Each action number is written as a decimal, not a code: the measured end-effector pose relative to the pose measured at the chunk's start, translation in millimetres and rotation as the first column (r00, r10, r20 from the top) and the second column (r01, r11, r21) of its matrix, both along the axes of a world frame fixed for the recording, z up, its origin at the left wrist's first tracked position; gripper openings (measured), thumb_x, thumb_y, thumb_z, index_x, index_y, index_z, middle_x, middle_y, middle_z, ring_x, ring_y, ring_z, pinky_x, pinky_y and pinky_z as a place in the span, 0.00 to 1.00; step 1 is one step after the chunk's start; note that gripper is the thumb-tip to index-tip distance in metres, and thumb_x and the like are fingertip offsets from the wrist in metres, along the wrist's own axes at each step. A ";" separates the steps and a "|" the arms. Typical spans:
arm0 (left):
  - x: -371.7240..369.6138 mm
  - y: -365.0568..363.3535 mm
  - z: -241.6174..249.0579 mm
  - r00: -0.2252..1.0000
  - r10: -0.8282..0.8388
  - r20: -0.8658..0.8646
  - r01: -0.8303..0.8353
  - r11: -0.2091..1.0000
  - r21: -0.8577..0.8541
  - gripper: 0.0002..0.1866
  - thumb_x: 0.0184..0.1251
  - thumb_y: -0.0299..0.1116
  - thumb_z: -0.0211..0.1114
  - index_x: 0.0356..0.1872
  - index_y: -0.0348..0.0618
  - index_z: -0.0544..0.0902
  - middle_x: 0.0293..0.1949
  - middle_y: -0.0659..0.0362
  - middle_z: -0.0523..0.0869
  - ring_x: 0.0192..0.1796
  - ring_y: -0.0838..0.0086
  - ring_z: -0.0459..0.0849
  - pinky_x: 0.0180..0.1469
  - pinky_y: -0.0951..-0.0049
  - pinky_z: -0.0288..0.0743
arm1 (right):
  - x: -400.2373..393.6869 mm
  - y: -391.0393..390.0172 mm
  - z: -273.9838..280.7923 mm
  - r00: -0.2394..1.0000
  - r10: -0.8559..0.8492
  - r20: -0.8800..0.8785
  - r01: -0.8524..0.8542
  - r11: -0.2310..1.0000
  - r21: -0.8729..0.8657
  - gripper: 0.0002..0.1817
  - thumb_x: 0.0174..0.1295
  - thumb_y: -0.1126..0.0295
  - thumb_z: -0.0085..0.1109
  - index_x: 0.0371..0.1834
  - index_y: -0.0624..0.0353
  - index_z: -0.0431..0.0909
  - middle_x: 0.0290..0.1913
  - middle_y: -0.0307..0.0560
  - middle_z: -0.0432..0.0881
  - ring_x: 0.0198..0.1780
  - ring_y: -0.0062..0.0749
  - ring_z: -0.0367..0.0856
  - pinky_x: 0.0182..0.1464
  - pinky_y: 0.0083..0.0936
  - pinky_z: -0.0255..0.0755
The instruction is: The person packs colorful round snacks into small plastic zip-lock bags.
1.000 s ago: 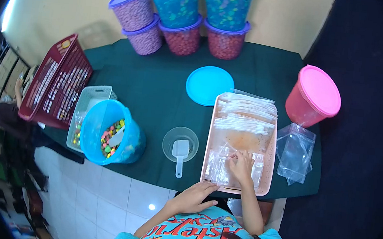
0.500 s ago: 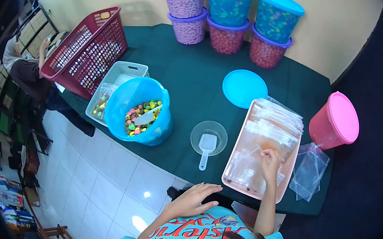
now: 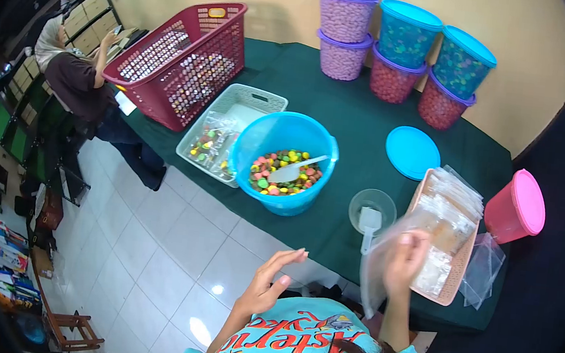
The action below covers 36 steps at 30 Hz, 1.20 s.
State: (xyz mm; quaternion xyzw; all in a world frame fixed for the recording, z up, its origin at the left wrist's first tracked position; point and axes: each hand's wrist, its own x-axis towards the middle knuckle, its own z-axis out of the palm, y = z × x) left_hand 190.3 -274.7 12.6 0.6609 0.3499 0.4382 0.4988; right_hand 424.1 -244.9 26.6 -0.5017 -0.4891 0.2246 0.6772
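My right hand (image 3: 406, 262) holds a clear plastic bag (image 3: 377, 269), blurred by motion, beside the peach tray (image 3: 456, 281) of stacked clear bags (image 3: 445, 218). Held out over the table's front edge, my left hand (image 3: 271, 282) is empty with its fingers apart. A clear bowl (image 3: 360, 202) with a white scoop (image 3: 369, 221) stands left of the tray. Further left is a blue bucket (image 3: 330, 150) of colourful candies (image 3: 276, 170), with another white scoop (image 3: 288, 171) resting on them.
A pale green basket (image 3: 270, 101) holds filled bags, next to a maroon basket (image 3: 170, 61). Lidded tubs (image 3: 407, 41) stand stacked along the wall. A blue lid (image 3: 412, 153), pink tub (image 3: 510, 207) and loose bags (image 3: 483, 270) lie around the tray. Another person (image 3: 75, 82) is at far left.
My right hand has lifted a clear bag from the tray and moved left with it. My left hand has risen slightly. The view has turned, so the table's contents appear further right.
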 end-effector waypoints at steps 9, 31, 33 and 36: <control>-82.4 -16.9 -17.2 0.985 0.159 0.061 -0.160 0.987 0.003 0.52 0.53 0.73 0.25 0.66 0.35 0.43 0.67 0.46 0.49 0.69 0.58 0.47 0.67 0.61 0.37 | -183.7 -3.6 -31.1 0.709 0.701 -0.074 -0.700 0.689 -0.185 0.06 0.62 0.73 0.47 0.38 0.63 0.63 0.18 0.38 0.69 0.19 0.14 0.64 0.20 0.17 0.58; -191.5 106.3 18.7 0.818 0.570 0.083 -0.575 0.800 0.170 0.60 0.41 0.79 0.42 0.65 0.34 0.48 0.63 0.46 0.55 0.65 0.58 0.57 0.64 0.58 0.48 | -237.6 138.3 43.1 0.489 0.764 0.421 -0.810 0.577 -0.106 0.18 0.48 0.76 0.58 0.45 0.61 0.70 0.45 0.50 0.72 0.45 0.42 0.71 0.47 0.32 0.64; -192.9 120.1 21.9 0.878 0.478 -0.024 -0.456 0.851 0.259 0.60 0.41 0.77 0.48 0.65 0.33 0.50 0.63 0.45 0.53 0.65 0.57 0.55 0.64 0.56 0.48 | -240.3 146.9 46.7 0.497 0.762 0.416 -0.814 0.575 -0.081 0.21 0.46 0.78 0.59 0.47 0.61 0.70 0.48 0.49 0.72 0.49 0.41 0.71 0.49 0.34 0.63; -184.5 135.4 18.7 0.962 0.272 -0.028 -0.266 0.955 0.134 0.61 0.39 0.75 0.53 0.65 0.33 0.49 0.63 0.44 0.52 0.66 0.55 0.53 0.65 0.56 0.47 | -244.5 155.9 44.2 0.604 0.646 0.466 -0.734 0.679 0.010 0.27 0.45 0.80 0.58 0.53 0.58 0.70 0.55 0.48 0.70 0.56 0.40 0.68 0.56 0.38 0.58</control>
